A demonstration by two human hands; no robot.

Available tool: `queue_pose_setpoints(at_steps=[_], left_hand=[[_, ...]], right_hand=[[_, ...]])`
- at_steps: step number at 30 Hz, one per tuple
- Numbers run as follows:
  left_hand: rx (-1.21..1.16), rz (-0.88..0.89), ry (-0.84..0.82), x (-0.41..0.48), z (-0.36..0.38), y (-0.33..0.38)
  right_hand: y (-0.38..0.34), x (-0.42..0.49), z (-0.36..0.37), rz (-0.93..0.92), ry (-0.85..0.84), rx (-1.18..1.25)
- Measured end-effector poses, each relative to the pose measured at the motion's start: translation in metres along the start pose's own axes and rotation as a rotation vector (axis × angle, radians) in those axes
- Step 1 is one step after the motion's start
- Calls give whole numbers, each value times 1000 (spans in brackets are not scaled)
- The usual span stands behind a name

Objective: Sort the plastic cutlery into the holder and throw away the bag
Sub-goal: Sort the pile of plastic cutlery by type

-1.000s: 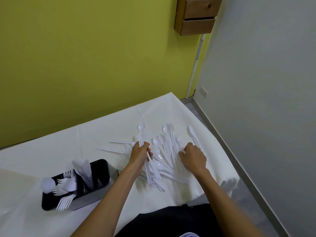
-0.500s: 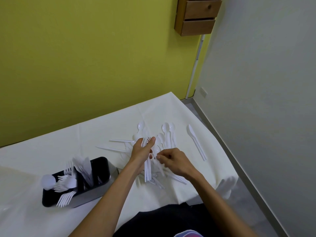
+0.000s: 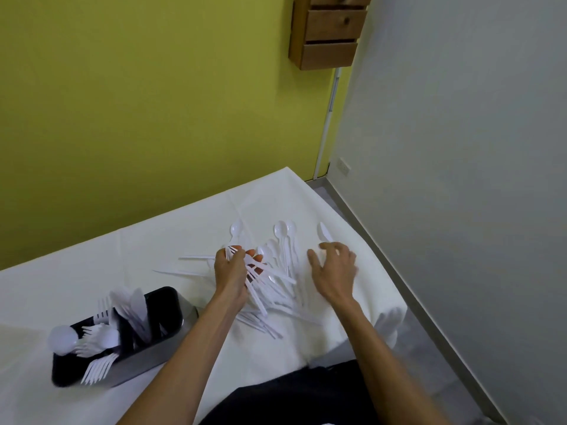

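Observation:
A pile of white plastic cutlery (image 3: 280,265), mostly spoons and knives, lies on the white tablecloth (image 3: 153,250). My left hand (image 3: 230,276) grips a bundle of white forks (image 3: 254,282) over the pile, tines pointing away from me. My right hand (image 3: 333,271) hovers with spread fingers at the right side of the pile, over a lone white knife (image 3: 324,233). The black cutlery holder (image 3: 167,305) stands at the lower left with forks, spoons and knives in its compartments. No bag is in view.
The table's right edge (image 3: 395,305) drops off close to my right hand, with grey floor and a grey wall beyond. A yellow wall runs behind the table. A wooden drawer unit (image 3: 329,32) hangs high on the wall.
My right hand left the bundle and moved right toward the lone knife, fingers spreading. My left hand still holds the forks, now with more in the bundle.

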State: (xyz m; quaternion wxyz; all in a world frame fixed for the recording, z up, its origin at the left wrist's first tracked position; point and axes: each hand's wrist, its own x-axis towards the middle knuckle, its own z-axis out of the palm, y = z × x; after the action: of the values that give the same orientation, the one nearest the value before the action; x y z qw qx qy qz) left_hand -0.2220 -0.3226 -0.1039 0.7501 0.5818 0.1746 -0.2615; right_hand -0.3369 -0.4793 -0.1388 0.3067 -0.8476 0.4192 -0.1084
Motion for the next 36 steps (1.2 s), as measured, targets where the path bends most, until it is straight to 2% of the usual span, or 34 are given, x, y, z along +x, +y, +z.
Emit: queue_pose_setpoints(at_steps=[1,3,9,13,20,22,25,29,33,36], left_hand=[[1,2,18,0,-1,0],[-26,-11,47,-1,-7,3],[-52,-24,110,-2,-22,15],[-55,-10,127,-3,-35,27],[-132,-26,76,-14,-51,44],[-171,3,80,-21,-48,49],[-234,77,110,-32,-38,59],[-253,116,88,-56,-17,57],[-265,123,33,-79,-16,66],[-253,229,9,-89,-35,97]], right_hand=[[10,3,1,32,9,-122],[19,-2,10,11,-86,-287],[11,-36,34,-210,-297,-379],[18,-24,34,-226,-237,-395],[10,-18,28,-124,-156,-300],[-4,-33,24,-41,-99,-136],[-47,-66,12,174,-64,434],[-114,-93,16,520,-310,1065],[-145,-98,18,590,-370,1242],[-163,-108,12,476,-400,1228]])
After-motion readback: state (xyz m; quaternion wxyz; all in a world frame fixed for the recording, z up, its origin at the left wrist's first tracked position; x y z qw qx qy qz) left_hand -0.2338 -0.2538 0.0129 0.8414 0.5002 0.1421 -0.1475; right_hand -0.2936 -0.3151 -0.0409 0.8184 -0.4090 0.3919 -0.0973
